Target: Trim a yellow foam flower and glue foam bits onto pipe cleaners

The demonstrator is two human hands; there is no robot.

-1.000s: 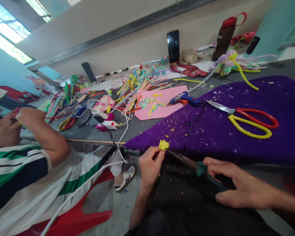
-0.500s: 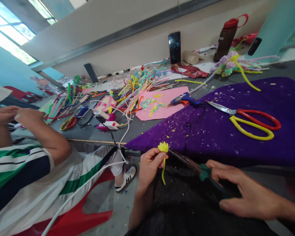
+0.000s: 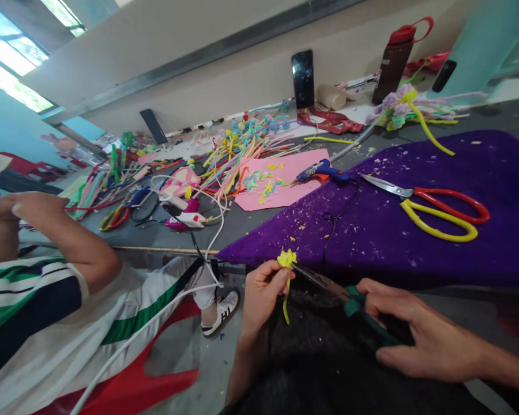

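Between the thumb and fingers of my left hand [image 3: 263, 291] is a yellow pipe-cleaner flower [image 3: 287, 257], its fuzzy head up and its stem hanging below. My right hand [image 3: 419, 328] is wrapped round the green handles of a pair of scissors [image 3: 324, 280]. The blade tips touch or nearly touch the right side of the flower head; whether they grip it I cannot tell. On the purple cloth [image 3: 432, 259] beyond my hands lie yellow scraps and a second pair of scissors [image 3: 441, 207] with red and yellow handles.
A blue glue gun [image 3: 322, 171] rests by a pink sheet [image 3: 294, 196] with cut bits. Pipe cleaners [image 3: 237, 155] pile up behind. A power strip [image 3: 184, 214] with white cords sits left. A brown bottle [image 3: 391, 69] and a phone [image 3: 303, 79] stand behind. A person's arm [image 3: 69, 230] is at left.
The scissors and my right hand have shifted slightly left, toward the flower. My left hand stays almost in place. The view has turned a little, so the table items sit slightly further left.
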